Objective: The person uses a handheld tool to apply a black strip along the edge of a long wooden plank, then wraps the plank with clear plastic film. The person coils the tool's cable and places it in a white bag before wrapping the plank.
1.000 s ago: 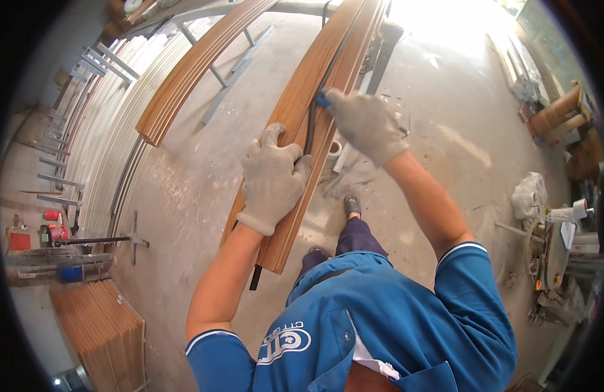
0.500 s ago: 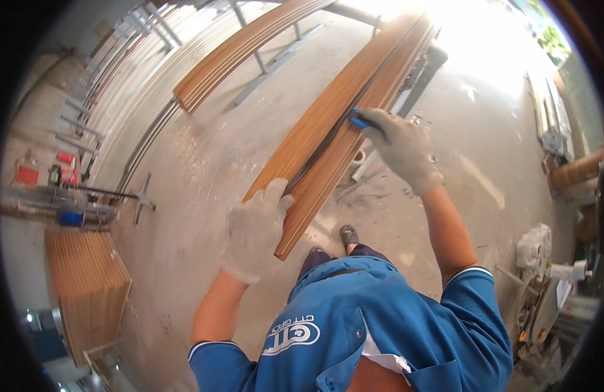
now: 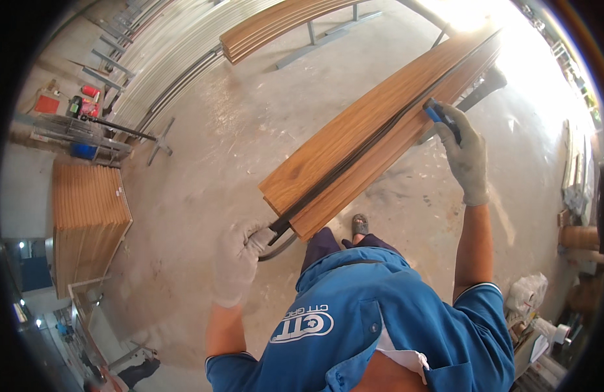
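Two long wood-grain boards (image 3: pixel 341 130) lie side by side in front of me, running away to the far right. Dark flexible strips (image 3: pixel 344 166) stretch along the gap between them. At the near end, my gloved left hand (image 3: pixel 240 258) is closed on the ends of the dark strips, just off the boards. My gloved right hand (image 3: pixel 464 150) grips a small blue and black hand tool (image 3: pixel 438 111), perhaps a utility knife, against the right board's edge near the strips. Its working tip is hidden. A loop of dark strip (image 3: pixel 279 251) hangs below the boards' near end.
More wood-grain boards (image 3: pixel 282 29) rest on a metal stand at the far left, beside long pale profiles (image 3: pixel 184 52). A stack of brown panels (image 3: pixel 90 222) stands at left. Wrapped profiles (image 3: pixel 573 163) and clutter line the right side.
My left hand has moved off the left board and now holds the strip ends beyond it. My right hand has slid farther along the boards with the tool. The view has turned.
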Demonstrator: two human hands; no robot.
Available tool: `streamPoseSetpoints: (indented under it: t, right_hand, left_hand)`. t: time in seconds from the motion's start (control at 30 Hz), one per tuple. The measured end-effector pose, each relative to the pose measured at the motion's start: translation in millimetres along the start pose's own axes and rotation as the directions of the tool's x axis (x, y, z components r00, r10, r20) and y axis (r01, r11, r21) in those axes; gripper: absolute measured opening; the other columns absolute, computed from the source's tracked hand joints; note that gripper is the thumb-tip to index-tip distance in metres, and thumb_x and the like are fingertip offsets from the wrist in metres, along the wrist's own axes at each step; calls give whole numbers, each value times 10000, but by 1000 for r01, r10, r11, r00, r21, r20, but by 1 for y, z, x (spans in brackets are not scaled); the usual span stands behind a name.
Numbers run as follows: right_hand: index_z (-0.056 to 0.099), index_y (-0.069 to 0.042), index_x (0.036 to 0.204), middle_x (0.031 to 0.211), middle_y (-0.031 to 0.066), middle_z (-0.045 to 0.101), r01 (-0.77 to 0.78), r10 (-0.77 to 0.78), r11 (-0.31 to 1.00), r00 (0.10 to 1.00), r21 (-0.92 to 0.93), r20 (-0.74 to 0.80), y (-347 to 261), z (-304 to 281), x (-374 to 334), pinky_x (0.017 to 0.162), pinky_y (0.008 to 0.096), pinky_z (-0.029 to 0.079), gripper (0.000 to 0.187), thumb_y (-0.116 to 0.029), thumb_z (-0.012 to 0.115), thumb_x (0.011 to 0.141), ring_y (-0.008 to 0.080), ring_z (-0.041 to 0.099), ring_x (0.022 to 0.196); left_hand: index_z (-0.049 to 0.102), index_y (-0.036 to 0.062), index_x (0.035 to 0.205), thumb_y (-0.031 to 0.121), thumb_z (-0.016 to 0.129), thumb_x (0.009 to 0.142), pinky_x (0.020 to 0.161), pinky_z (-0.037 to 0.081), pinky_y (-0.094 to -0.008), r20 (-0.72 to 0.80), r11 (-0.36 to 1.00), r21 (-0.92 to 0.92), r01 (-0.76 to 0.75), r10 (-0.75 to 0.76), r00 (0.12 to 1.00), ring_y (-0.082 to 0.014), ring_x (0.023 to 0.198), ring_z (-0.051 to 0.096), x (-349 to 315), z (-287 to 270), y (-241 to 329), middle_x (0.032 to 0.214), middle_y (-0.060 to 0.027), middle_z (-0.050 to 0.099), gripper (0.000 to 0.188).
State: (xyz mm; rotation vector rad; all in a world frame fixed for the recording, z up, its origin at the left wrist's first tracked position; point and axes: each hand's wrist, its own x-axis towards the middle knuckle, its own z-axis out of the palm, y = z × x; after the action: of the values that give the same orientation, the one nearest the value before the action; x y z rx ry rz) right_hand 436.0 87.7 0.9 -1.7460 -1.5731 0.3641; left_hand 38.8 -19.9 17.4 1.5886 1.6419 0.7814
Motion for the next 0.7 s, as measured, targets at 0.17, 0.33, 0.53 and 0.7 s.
streamPoseSetpoints:
  t: [0.17, 0.33, 0.53, 0.7]
  right_hand:
    - [671, -146, 1275, 870, 140, 735, -20, 23, 1000, 993, 22, -117, -13, 6, -18, 742, 365, 530, 349, -265, 695, 948, 252, 723, 777]
    - [670, -164, 1268, 880, 132, 747, -130, 114, 987, 981, -97, -157, -25, 9, -30, 737, 380, 533, 338, -297, 674, 957, 276, 732, 802]
    - [661, -189, 1273, 874, 135, 749, -217, 187, 937, 974, -274, -130, -39, 15, -24, 742, 427, 542, 344, -358, 610, 978, 319, 730, 834]
    - [662, -209, 1274, 876, 135, 745, -208, 158, 880, 976, -428, -149, -56, 29, -13, 786, 458, 541, 328, -352, 567, 995, 340, 721, 861]
  left_hand:
    - [680, 15, 940, 228, 690, 949, 646, 436, -248, 480, 822, -354, 447, -251, 841, -114, 687, 553, 20, -17, -20, 745, -5, 582, 214]
    - [695, 9, 884, 229, 682, 940, 731, 447, -284, 476, 909, -386, 156, 51, 878, -143, 810, 559, 43, -17, -43, 835, -42, 572, 228]
    - [764, 1, 911, 217, 711, 930, 1020, 422, -380, 306, 946, -158, -285, 321, 896, -283, 1222, 514, 48, -10, -59, 1404, -195, 456, 223]
    - [766, -29, 962, 154, 745, 920, 1160, 351, -442, 314, 824, -511, -245, 445, 839, -384, 1458, 357, 50, -6, -60, 1605, -235, 262, 189]
